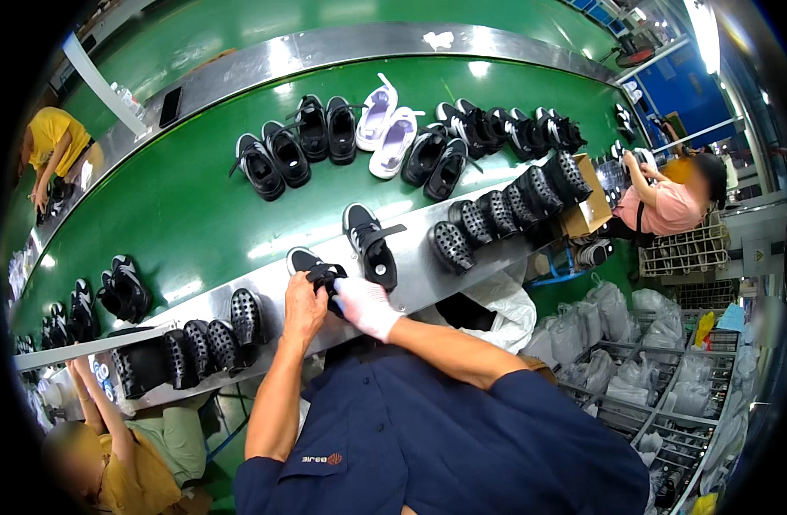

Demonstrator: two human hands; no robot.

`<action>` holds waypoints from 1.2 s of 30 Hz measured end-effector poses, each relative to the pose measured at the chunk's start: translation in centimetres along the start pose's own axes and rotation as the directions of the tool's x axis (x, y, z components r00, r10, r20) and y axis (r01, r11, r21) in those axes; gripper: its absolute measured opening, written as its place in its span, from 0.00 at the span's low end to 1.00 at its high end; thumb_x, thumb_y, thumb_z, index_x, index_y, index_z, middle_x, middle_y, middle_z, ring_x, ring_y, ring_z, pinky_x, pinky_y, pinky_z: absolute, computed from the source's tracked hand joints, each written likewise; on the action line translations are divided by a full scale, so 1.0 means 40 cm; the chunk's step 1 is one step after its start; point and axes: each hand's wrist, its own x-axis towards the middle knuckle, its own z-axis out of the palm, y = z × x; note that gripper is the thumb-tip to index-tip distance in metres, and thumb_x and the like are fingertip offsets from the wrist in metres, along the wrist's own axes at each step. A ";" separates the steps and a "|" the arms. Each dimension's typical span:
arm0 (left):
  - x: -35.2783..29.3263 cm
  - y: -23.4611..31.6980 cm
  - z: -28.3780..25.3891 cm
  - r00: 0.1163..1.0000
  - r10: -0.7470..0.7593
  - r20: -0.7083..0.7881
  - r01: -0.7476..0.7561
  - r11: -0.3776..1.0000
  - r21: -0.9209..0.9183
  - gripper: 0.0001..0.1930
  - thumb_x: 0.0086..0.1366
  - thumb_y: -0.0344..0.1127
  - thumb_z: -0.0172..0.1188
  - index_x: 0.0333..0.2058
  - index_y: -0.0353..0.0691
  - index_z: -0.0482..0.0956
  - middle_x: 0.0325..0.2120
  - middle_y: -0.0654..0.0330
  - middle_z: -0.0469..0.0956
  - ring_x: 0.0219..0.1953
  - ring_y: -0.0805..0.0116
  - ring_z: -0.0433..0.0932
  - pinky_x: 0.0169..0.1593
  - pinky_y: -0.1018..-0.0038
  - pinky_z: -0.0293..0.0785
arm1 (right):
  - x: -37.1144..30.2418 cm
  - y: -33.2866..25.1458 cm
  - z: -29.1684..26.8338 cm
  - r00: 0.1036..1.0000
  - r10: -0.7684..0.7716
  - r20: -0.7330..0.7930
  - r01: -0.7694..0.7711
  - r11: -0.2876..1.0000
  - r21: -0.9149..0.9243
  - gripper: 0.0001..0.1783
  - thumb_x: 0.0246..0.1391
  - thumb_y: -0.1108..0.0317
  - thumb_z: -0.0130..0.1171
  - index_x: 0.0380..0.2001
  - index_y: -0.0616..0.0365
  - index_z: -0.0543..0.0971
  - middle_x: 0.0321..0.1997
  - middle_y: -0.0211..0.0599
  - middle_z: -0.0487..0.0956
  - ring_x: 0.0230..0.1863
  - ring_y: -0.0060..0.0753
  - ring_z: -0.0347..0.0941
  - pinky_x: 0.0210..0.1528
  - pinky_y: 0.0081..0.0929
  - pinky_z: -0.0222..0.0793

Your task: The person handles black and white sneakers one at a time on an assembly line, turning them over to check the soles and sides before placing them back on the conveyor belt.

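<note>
A black sneaker with a white edge at its toe is at the metal edge of the green bench in front of me. My left hand, bare, has its fingers closed on the sneaker's near end by the black strap. In a white glove, my right hand grips the same shoe from the right; its fingertips are partly hidden. Just right of it lies another black sneaker, its strap sticking out to the side. Neither hand touches that one.
Several black sneakers and a white-lilac pair stand on the green surface. Black perforated clog-shaped pieces line the metal ledge by a cardboard box. Co-workers sit left and right. A wire rack holds plastic bags.
</note>
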 end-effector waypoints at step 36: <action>-0.168 0.053 0.103 0.837 0.087 -0.540 0.091 0.951 0.295 0.10 0.54 0.25 0.63 0.35 0.41 0.77 0.34 0.55 0.73 0.39 0.52 0.74 0.43 0.60 0.73 | 0.017 0.082 0.130 0.891 0.251 0.377 -0.353 0.907 0.231 0.22 0.56 0.55 0.61 0.35 0.69 0.82 0.39 0.65 0.83 0.45 0.62 0.82 0.51 0.48 0.77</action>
